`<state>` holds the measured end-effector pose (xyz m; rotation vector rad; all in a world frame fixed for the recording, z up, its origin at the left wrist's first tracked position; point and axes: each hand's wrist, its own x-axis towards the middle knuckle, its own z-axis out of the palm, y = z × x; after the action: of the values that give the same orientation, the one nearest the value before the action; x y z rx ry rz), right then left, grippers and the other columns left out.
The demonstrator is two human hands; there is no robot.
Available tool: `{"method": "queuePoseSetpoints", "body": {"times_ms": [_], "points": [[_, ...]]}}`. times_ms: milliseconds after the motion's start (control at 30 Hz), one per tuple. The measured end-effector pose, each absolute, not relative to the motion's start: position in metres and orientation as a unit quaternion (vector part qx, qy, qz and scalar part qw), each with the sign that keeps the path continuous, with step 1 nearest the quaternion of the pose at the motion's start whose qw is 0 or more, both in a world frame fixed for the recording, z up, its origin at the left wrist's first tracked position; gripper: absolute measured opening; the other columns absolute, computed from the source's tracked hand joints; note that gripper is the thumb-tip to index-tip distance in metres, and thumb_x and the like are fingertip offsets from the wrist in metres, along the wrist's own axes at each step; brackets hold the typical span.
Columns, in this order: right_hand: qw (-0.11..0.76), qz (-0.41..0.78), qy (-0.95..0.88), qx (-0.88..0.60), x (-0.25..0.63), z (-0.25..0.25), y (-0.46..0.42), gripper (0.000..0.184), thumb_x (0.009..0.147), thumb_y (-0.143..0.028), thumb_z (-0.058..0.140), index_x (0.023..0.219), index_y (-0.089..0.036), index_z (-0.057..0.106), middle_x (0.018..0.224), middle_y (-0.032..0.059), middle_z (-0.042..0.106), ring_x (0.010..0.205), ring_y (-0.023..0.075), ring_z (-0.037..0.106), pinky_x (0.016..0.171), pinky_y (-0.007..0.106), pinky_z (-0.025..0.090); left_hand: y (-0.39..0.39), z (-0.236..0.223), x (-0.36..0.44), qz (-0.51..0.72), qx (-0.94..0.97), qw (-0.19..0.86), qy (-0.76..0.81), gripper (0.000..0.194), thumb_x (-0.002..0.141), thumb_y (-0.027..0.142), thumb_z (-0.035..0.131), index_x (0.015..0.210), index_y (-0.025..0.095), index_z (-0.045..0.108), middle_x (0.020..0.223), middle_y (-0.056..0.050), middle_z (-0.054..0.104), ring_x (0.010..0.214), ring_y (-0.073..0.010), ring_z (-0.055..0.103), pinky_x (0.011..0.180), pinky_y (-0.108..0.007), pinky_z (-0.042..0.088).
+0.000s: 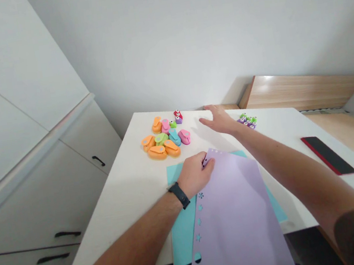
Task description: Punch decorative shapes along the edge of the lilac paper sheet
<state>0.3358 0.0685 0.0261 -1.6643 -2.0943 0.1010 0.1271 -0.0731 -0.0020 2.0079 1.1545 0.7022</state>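
Note:
My left hand (pixel 198 174) grips the far left corner of a purple sheet of paper (pixel 234 212), thumb on top. Along the sheet's left edge runs a row of punched shapes, among them a star, a flower and a heart; small holes also show at its far edge. Beneath lies light blue paper (pixel 182 237) on the white table. Stretched out over the back of the table, my right hand (pixel 217 119) has its fingers apart and holds nothing. To its left sits a cluster of craft punches, including an orange one (pixel 157 152), a blue one (pixel 174 137) and a pink one (pixel 184 136).
Small red and purple punches with eyes (pixel 178 116) stand at the back; green and purple ones (pixel 248 120) group beyond my right forearm. A black tablet-like slab with a red edge (pixel 328 155) lies at right. White cabinets (pixel 83 194) flank the table's left side.

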Motion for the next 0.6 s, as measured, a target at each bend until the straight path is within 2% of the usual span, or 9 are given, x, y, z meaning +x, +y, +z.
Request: {"method": "queuePoseSetpoints", "body": {"times_ms": [133,267,433,600], "points": [[0.207,0.068,-0.796,-0.564,0.290,0.020,0.092,0.050,0.093,-0.044,0.063,0.137,-0.020,0.058,0.134,0.0132,0.065,0.124,0.0293,0.058,0.110,0.046,0.042,-0.073,-0.003,0.127,0.279,0.776,0.353,0.443,0.028,0.098,0.039,0.050,0.081,0.020,0.060,0.070,0.001,0.057,0.065,-0.0155,0.049,0.060,-0.029,0.026],[0.174,0.069,-0.807,-0.559,0.260,0.015,0.113,0.046,0.092,-0.038,0.067,0.133,-0.018,0.063,0.126,0.0154,0.068,0.116,0.0301,0.062,0.105,0.044,0.044,-0.074,-0.002,0.128,0.284,0.775,0.351,0.442,0.027,0.097,0.037,0.051,0.077,0.020,0.057,0.069,0.001,0.057,0.064,-0.0153,0.049,0.060,-0.030,0.025],[0.166,0.071,-0.813,-0.554,0.243,0.011,0.126,0.037,0.090,-0.035,0.067,0.124,-0.019,0.069,0.114,0.0144,0.071,0.105,0.0298,0.065,0.097,0.043,0.046,-0.074,-0.003,0.127,0.292,0.776,0.345,0.440,0.030,0.097,0.037,0.050,0.071,0.020,0.048,0.065,0.002,0.053,0.062,-0.0148,0.047,0.059,-0.030,0.024],[0.178,0.085,-0.796,-0.572,0.240,0.006,0.127,0.025,0.086,-0.034,0.071,0.107,-0.021,0.067,0.111,0.0106,0.073,0.100,0.0259,0.065,0.090,0.037,0.048,-0.074,-0.004,0.126,0.288,0.779,0.341,0.441,0.030,0.096,0.037,0.051,0.071,0.021,0.047,0.066,0.000,0.055,0.063,-0.0157,0.049,0.059,-0.031,0.024]]}}
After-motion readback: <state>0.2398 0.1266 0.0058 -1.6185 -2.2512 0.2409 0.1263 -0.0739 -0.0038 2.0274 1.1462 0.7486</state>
